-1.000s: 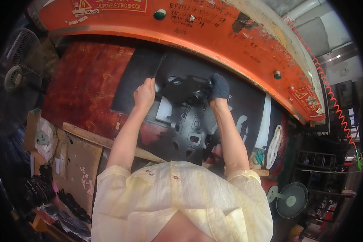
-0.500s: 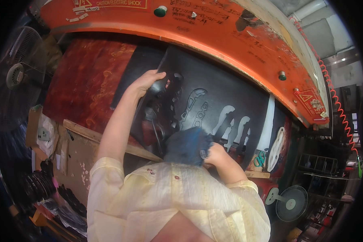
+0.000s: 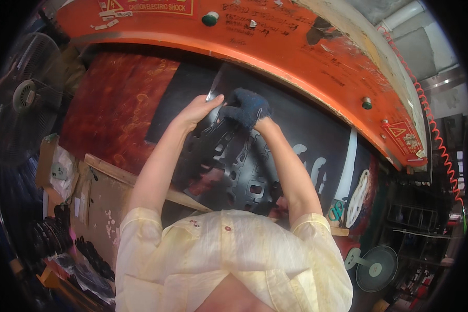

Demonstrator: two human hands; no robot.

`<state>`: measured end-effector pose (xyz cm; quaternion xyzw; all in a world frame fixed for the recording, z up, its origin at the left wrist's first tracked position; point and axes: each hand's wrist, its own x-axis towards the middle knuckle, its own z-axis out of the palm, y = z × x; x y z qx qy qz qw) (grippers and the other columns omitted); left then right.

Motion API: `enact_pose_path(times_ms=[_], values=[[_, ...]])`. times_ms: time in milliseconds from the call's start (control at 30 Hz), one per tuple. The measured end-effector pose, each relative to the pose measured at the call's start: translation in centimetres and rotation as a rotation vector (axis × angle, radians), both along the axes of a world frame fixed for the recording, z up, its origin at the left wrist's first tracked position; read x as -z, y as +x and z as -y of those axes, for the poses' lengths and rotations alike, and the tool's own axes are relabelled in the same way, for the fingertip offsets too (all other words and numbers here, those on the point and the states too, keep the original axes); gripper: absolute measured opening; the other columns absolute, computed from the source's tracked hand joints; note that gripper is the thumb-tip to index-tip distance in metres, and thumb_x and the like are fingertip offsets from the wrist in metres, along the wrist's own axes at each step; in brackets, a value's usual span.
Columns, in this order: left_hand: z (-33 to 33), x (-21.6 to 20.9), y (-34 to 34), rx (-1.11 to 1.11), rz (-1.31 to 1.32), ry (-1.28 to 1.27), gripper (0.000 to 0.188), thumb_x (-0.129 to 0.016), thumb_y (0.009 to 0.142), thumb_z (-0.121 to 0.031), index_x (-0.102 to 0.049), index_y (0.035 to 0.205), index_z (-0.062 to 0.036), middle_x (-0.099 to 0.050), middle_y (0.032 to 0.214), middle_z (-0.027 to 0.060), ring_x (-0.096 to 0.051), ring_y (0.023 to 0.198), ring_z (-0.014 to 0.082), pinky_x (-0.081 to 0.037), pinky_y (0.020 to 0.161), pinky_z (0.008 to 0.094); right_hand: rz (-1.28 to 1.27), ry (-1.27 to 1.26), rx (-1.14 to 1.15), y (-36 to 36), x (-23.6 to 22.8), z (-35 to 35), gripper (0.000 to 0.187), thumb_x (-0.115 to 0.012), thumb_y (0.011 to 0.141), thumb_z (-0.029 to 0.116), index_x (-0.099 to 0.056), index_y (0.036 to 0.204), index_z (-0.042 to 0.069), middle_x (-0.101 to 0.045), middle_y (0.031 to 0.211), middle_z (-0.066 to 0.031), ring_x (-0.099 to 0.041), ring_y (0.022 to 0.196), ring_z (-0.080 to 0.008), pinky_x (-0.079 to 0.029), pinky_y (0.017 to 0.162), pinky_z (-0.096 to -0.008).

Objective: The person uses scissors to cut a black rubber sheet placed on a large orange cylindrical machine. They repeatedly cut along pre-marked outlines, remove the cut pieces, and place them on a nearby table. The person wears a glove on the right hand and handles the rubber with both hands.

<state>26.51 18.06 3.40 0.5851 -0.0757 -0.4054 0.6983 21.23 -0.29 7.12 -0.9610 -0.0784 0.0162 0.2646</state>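
My bare left hand point(image 3: 198, 110) grips the far left edge of a thin black sheet point(image 3: 239, 179) full of cut-out shapes. The sheet is lifted and bent, with its near part sagging toward me. Close beside the left hand, my right hand point(image 3: 247, 108), in a dark blue glove, is closed at the same sheet's upper part; its fingertips are partly hidden. Beneath and to the right lies more black sheet material, with pale slender cut-out shapes point(image 3: 317, 169) showing in it.
An orange machine beam point(image 3: 286, 52) spans the far side, above a red-brown board point(image 3: 117, 109). At right are teal-handled scissors point(image 3: 336, 210) and a white oval piece point(image 3: 356, 192). Fans stand left point(image 3: 23, 96) and lower right point(image 3: 377, 268). A red coiled hose point(image 3: 438, 132) hangs at far right.
My right hand has moved from near my body up and away to beside my left hand. The cut-out sheet is now raised and bent toward me. The left hand keeps its hold.
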Motion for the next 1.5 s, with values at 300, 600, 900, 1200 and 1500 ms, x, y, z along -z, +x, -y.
enact_pose_path(times_ms=[300, 600, 900, 1200, 1500], values=[[1.8, 4.0, 0.2, -0.316, 0.413, 0.619, 0.03, -0.057, 0.087, -0.029, -0.066, 0.076, -0.0028, -0.065, 0.065, 0.0045, -0.06, 0.059, 0.0145, -0.046, 0.059, 0.0299, 0.273, -0.17, -0.32, -7.0, -1.7, -2.4, 0.025, -0.061, 0.078, 0.032, -0.061, 0.068, 0.009, -0.061, 0.063, -0.0123, -0.06, 0.059, -0.0326, -0.046, 0.053, -0.0423], [1.8, 0.8, -0.6, -0.203, 0.277, 0.266, 0.036, -0.051, 0.094, -0.033, -0.064, 0.089, 0.0007, -0.063, 0.076, 0.0056, -0.057, 0.063, 0.0112, -0.045, 0.059, 0.0269, 0.325, -0.198, -0.139, -6.3, -2.8, -0.3, 0.039, -0.067, 0.071, 0.041, -0.063, 0.091, 0.008, -0.063, 0.087, -0.0183, -0.061, 0.08, -0.035, -0.047, 0.068, -0.0433], [2.3, 2.3, -0.6, -0.316, 0.469, 0.522, 0.044, -0.054, 0.088, -0.041, -0.067, 0.086, 0.0005, -0.066, 0.078, 0.0176, -0.065, 0.078, 0.0289, -0.047, 0.072, 0.0376, 0.124, -0.154, -0.19, -3.9, -2.1, -2.8, 0.046, -0.069, 0.065, 0.044, -0.064, 0.092, 0.007, -0.064, 0.094, -0.0165, -0.061, 0.084, -0.0354, -0.048, 0.072, -0.0415], [2.5, 4.0, -1.0, -0.405, 0.643, 0.803, 0.041, -0.052, 0.086, -0.043, -0.067, 0.085, -0.0055, -0.065, 0.087, 0.0191, -0.062, 0.086, 0.039, -0.047, 0.076, 0.0461, 0.166, -0.116, -0.302, -3.1, 0.0, -3.6, 0.033, -0.065, 0.073, 0.033, -0.064, 0.093, 0.007, -0.064, 0.098, -0.0142, -0.061, 0.087, -0.0334, -0.049, 0.072, -0.0402], [2.6, 6.2, 1.7, -0.266, 0.872, 0.99, 0.03, -0.049, 0.088, -0.035, -0.064, 0.097, -0.01, -0.065, 0.087, 0.0212, -0.063, 0.086, 0.0385, -0.049, 0.075, 0.0487, 0.573, 0.221, -0.656, -8.2, 3.2, 1.1, 0.02, -0.06, 0.081, 0.022, -0.064, 0.094, 0.007, -0.064, 0.102, -0.012, -0.061, 0.09, -0.0314, -0.05, 0.072, -0.0389]])
